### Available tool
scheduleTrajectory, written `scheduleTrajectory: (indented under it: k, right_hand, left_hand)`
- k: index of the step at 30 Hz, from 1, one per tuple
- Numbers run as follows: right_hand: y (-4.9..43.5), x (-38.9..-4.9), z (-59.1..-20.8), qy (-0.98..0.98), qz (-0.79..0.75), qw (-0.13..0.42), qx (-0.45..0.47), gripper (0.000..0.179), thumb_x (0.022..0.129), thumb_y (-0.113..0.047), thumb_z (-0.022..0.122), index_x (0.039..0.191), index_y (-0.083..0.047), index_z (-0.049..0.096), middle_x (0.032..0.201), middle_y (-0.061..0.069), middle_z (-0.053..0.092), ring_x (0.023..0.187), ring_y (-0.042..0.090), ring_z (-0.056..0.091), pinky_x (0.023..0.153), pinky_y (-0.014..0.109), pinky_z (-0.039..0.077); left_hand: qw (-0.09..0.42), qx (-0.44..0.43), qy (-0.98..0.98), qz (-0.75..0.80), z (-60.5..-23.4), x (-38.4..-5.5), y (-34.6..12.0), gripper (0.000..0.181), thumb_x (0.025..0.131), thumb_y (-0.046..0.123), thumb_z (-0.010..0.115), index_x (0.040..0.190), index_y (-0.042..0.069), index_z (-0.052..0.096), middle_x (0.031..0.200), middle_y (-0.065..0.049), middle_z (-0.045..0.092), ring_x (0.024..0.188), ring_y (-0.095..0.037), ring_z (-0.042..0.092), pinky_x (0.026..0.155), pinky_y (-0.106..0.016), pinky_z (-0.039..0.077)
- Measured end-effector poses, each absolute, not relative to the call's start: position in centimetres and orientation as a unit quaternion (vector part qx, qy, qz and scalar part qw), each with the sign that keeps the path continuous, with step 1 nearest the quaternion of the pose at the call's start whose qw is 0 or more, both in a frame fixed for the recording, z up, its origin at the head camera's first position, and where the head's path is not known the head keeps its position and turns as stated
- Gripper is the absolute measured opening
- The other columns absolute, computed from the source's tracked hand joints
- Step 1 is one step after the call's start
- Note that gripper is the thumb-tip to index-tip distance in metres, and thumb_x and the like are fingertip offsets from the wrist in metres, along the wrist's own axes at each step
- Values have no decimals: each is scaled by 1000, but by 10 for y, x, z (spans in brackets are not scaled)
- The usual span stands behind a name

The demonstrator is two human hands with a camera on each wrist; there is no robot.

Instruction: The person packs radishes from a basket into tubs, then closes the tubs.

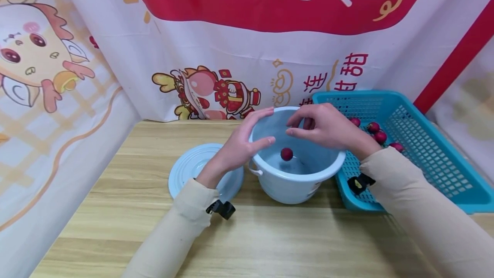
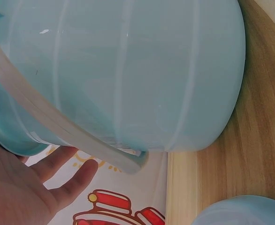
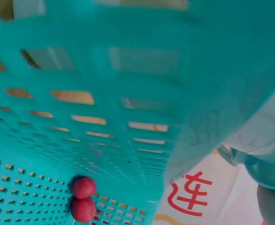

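Note:
A light blue bucket (image 1: 293,183) stands upright on the table, and a small round red radish (image 1: 286,154) shows inside it. My left hand (image 1: 243,140) is at the bucket's left rim, thumb reaching over the opening and fingers extended along the rim. In the left wrist view, its relaxed fingers (image 2: 81,178) lie beside the bucket's pale handle (image 2: 76,131). Over the opening, toward its right side, hovers my right hand (image 1: 324,125), with thumb and forefinger apart and the other fingers bent. More red radishes (image 3: 83,209) lie in the teal basket (image 1: 440,140).
To the left of the bucket, a round light blue lid (image 1: 193,162) lies on the wooden table (image 1: 127,209). The basket stands close against the bucket's right side. A printed cloth (image 1: 231,55) hangs behind the table.

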State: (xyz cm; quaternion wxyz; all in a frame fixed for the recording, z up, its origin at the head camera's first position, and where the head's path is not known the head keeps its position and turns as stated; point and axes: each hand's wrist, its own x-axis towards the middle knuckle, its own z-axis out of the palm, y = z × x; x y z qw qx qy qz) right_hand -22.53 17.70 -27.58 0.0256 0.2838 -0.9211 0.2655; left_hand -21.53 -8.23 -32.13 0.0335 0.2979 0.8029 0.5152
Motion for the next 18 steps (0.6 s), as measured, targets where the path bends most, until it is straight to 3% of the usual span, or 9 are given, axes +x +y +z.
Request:
scheduleTrajectory:
  k: [18]
  right_hand:
    - [177,-225,-275,-921,273,26,276,29,94,-33,81,118,-16,79,105,4,79,82,18,66,74,33,57]
  left_hand:
    - [30,296,806,512,-321,-215,-82,68,101,30,66,163,24,39,172,6,33,156,-24,37,119,-59,46]
